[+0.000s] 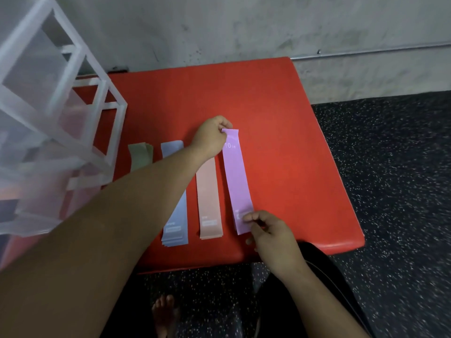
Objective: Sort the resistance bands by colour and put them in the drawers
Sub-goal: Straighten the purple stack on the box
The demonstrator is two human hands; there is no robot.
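A purple band (237, 181) lies lengthwise on the red surface (280, 142), rightmost in a row of bands. My left hand (211, 140) pinches its far end. My right hand (271, 236) pinches its near end. To its left lies a pink band pile (208, 198), then a blue pile (177, 223) and a green pile (140, 156), both partly hidden by my left forearm. The translucent white drawer unit (48, 113) stands at the left edge of the surface.
A grey concrete wall rises behind the red surface. Dark speckled floor (395, 191) runs along the right and near sides. My bare foot (166, 313) and dark-clothed leg are below the near edge.
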